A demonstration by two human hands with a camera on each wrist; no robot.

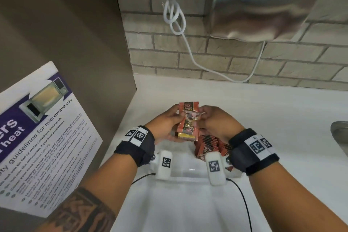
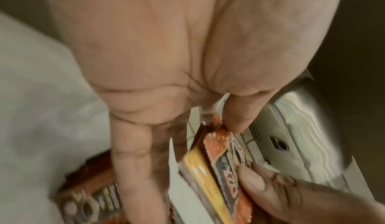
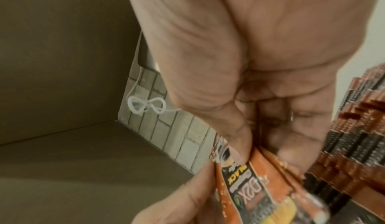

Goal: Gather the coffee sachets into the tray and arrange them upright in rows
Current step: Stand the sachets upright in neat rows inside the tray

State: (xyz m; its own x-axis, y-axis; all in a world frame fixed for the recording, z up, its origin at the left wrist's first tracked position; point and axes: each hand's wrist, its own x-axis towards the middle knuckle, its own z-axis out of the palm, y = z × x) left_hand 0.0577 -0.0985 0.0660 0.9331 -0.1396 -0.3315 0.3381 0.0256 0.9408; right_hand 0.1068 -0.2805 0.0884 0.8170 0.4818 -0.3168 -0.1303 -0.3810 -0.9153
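Note:
Both hands hold one small bundle of red-orange coffee sachets (image 1: 188, 120) above the white counter. My left hand (image 1: 174, 121) grips its left side and my right hand (image 1: 204, 118) pinches its right side. The left wrist view shows the bundle (image 2: 220, 170) between the left thumb and fingers. In the right wrist view the right thumb and fingers pinch the same sachets (image 3: 250, 193). Below the right hand, several sachets (image 1: 209, 147) stand upright in rows in the clear tray (image 1: 188, 174), also seen as stacked sachets (image 3: 354, 145). The tray's left part is mostly hidden by my wrists.
A steel hand dryer (image 1: 263, 3) hangs on the brick wall, its white cable (image 1: 175, 17) looping down to the counter (image 1: 263, 111). A microwave-use poster (image 1: 37, 137) leans on the brown panel at left. A metal sink edge (image 1: 340, 133) shows far right.

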